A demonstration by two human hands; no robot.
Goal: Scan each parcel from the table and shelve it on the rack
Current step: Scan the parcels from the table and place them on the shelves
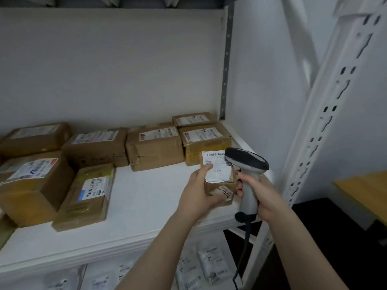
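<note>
Just over the right front part of the white shelf (146, 195), the small parcel (219, 178) sat in the left hand (196, 199), its torn white label facing up toward the camera. The thumb (207, 167) lay curled over the parcel's left edge and pressed on the label, while the other fingers (211, 198) wrapped under its near end, so the hand gripped it from the left and below. Whether the box's underside touched the shelf could not be told.

The right hand (261, 195) was closed round the pale handle of the scanner (247, 161), its fingers curled tight about the grip just beside the parcel's right edge. Whether they touched the cardboard could not be told. The scanner's dark head crossed the label's upper right corner in the view, and its cable hung down below the fist.

Close behind the parcel stood a yellow-taped box (207, 147), one of a row of brown parcels (155, 147) along the back of the shelf, with more boxes (83, 197) at the left. The rack's slotted upright (314, 143) rose at the right, and white bags (211, 266) lay on the level beneath.
</note>
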